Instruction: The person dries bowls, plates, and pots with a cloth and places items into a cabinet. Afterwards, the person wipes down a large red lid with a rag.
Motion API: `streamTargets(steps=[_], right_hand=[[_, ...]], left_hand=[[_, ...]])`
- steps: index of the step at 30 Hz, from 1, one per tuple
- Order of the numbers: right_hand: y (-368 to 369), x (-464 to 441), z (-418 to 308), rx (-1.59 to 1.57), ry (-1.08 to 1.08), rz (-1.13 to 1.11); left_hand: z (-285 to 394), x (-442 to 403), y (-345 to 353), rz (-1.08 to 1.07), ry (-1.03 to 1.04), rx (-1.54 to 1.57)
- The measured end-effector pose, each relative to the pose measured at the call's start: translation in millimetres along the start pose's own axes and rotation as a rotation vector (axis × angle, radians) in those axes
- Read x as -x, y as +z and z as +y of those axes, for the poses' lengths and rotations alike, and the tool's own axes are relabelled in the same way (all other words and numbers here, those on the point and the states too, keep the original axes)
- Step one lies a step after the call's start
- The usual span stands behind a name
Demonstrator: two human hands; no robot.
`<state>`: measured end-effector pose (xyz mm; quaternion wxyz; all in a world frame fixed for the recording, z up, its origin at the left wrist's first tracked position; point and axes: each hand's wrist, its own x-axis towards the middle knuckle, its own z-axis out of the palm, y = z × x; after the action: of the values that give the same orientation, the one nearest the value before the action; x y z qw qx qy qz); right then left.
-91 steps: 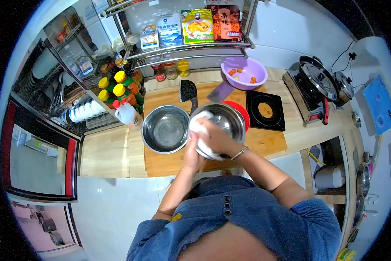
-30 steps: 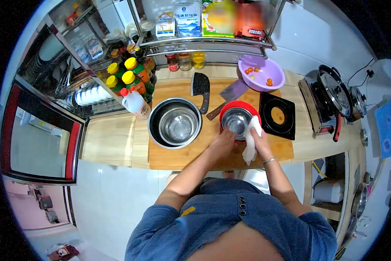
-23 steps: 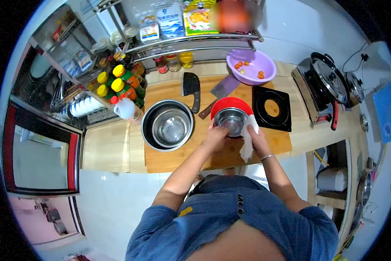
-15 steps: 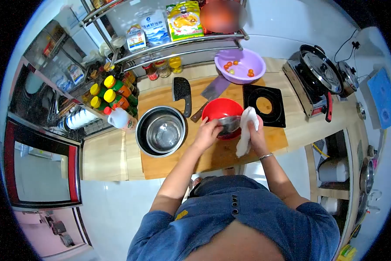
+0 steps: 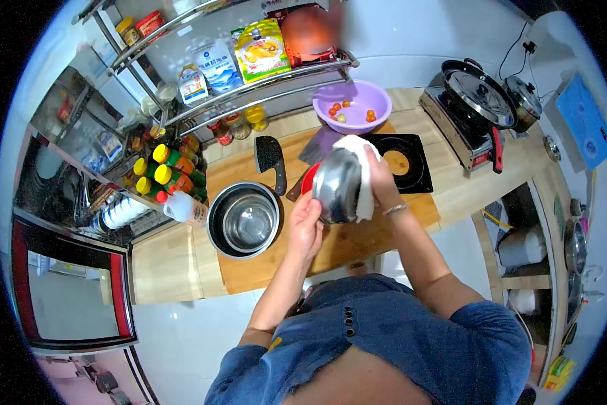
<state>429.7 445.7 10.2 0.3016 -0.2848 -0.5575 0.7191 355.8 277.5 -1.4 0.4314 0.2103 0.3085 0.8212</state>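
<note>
A small steel bowl (image 5: 337, 183) is held up on its side above the wooden board (image 5: 249, 277). My left hand (image 5: 307, 226) grips its rim from the left. My right hand (image 5: 382, 179) presses a white cloth (image 5: 365, 182) against the bowl's right side. Behind the bowl a red bowl (image 5: 308, 179) shows only in part. Left of my hands, a smaller steel bowl sits inside a larger steel bowl (image 5: 214, 236). A black-bladed cleaver (image 5: 270, 154) lies behind these, and a second cleaver (image 5: 319, 144) is partly covered by the held bowl.
At the back stands a purple basin (image 5: 378, 101) with small tomatoes. A black square tray (image 5: 418, 165) is beside the board. The gas stove (image 5: 452, 128) holds a lidded pan at right. Sauce bottles (image 5: 172, 179) stand at left below a metal rack (image 5: 209, 108).
The smaller steel bowl was nested in the larger one at left. Another steel bowl has been lifted out of the red bowl and tipped sideways, with the cloth now against it.
</note>
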Motion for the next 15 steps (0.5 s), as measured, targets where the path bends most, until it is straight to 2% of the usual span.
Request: streamTargets(steps=[2, 4, 5, 6, 8, 9, 11, 12, 14, 15], right_hand=[[-20.4, -0.2, 20.5, -0.006, 0.124, -0.103], [17.0, 28.2, 14.5, 0.068, -0.106, 0.166], [32.2, 53.1, -2.7, 0.127, -0.291, 0.035], [36.1, 59.4, 13.3, 0.196, -0.347, 0.060], [50.5, 74.2, 29.0, 0.814, -0.759, 0.234], [55.4, 76.5, 26.4, 0.814, -0.757, 0.231], [61.6, 85.6, 11.7, 1.113, -0.824, 0.165], [63.1, 85.4, 3.5, 1.114, -0.826, 0.164], [66.6, 81.7, -13.0, 1.094, -0.948, 0.036], [70.0, 82.0, -21.9, 1.117, -0.966, 0.056]], left_hand=[[4.1, -0.4, 5.8, -0.009, 0.088, 0.083], [8.0, -0.5, 4.8, 0.121, 0.068, 0.335], [9.1, 0.1, 2.3, 0.207, 0.045, 0.394], [10.8, -0.6, 1.6, 0.211, 0.050, 0.392], [16.5, -2.6, 2.8, 0.351, 0.027, 0.538], [17.9, -3.3, 7.2, 0.350, 0.023, 0.494], [18.4, 2.7, 21.8, 0.324, 0.076, 0.301], [18.0, 4.3, 27.7, 0.317, 0.099, 0.193], [17.8, 10.0, 31.1, 0.299, 0.076, 0.175], [17.7, 11.5, 31.5, 0.281, 0.050, 0.157]])
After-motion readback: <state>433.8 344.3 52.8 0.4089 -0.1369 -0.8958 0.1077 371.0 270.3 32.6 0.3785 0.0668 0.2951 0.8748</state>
